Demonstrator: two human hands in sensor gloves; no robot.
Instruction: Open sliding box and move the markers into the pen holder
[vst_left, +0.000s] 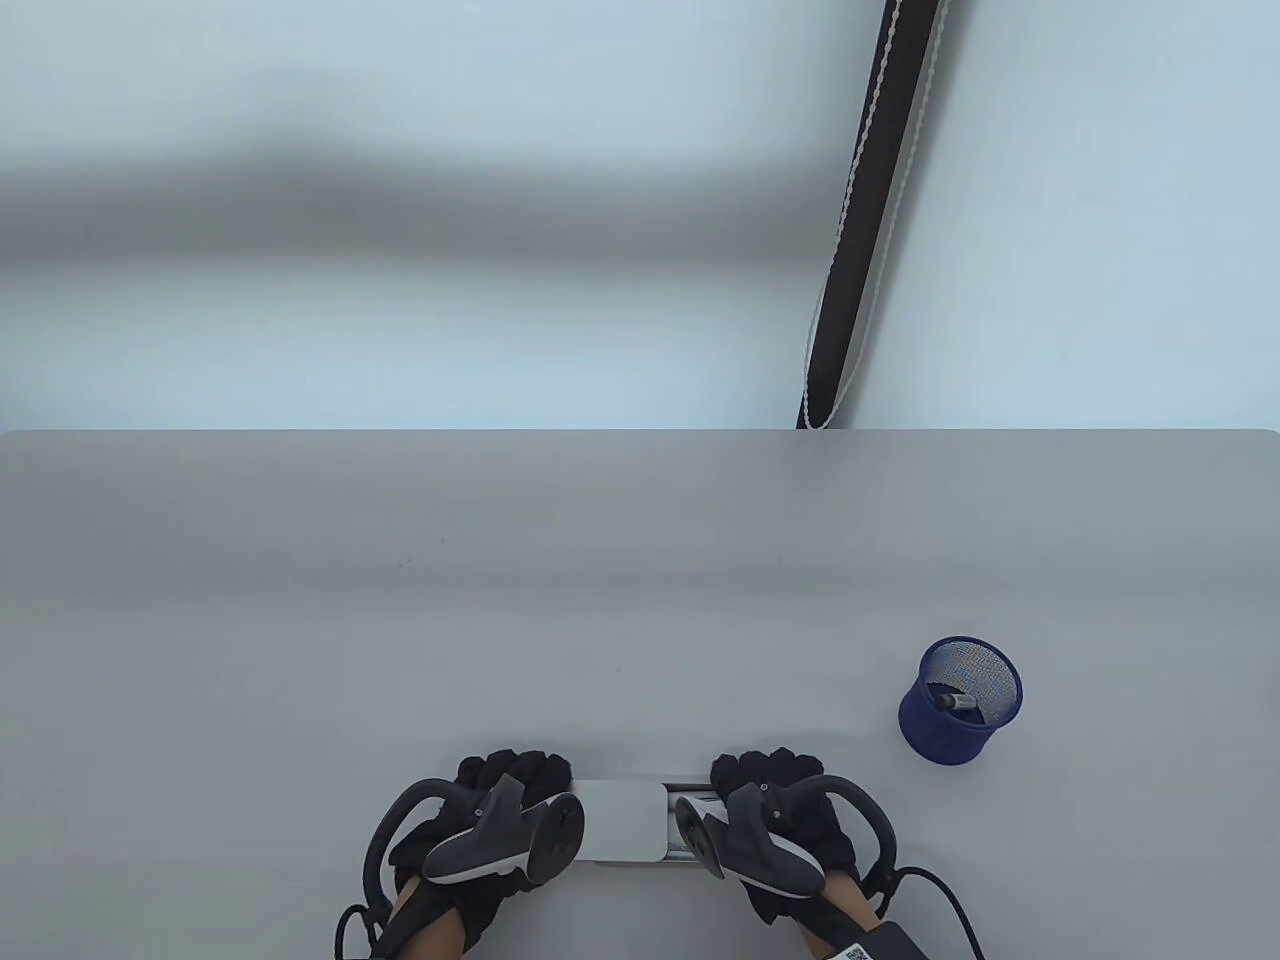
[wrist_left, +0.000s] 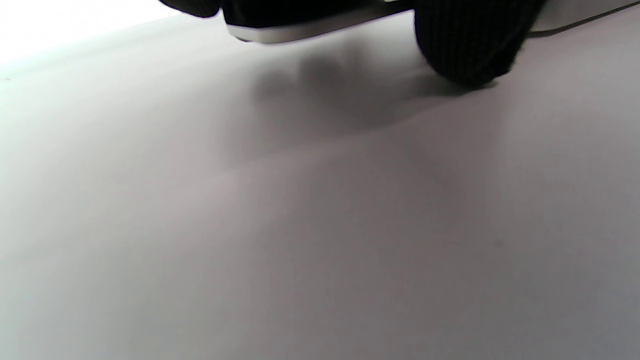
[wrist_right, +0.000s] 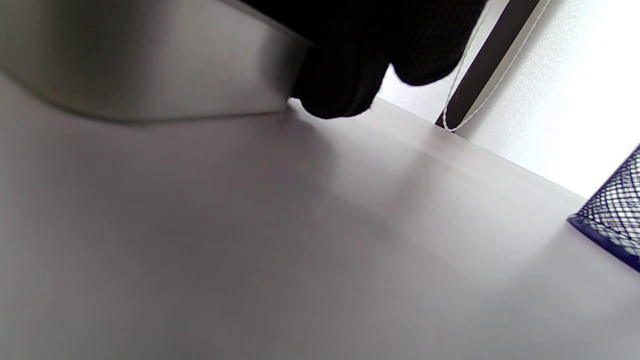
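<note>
A flat white sliding box (vst_left: 620, 820) lies on the grey table (vst_left: 640, 580) near its front edge, between my two hands. My left hand (vst_left: 515, 780) grips its left end, and my right hand (vst_left: 765, 778) grips its right end, where a thin strip of the inner tray (vst_left: 692, 798) shows past the lid. The left wrist view shows the box's edge (wrist_left: 300, 32) under gloved fingers (wrist_left: 467, 45). The right wrist view shows the box's side (wrist_right: 150, 65) with black fingers (wrist_right: 345, 85) at its corner. A blue mesh pen holder (vst_left: 958, 702) stands at the right with one marker (vst_left: 955, 701) inside.
A dark pole with a white cord (vst_left: 868, 210) runs up the wall behind the table's far edge. The trackers on both hands cover part of the box. The pen holder's base (wrist_right: 610, 220) appears at the right wrist view's right edge.
</note>
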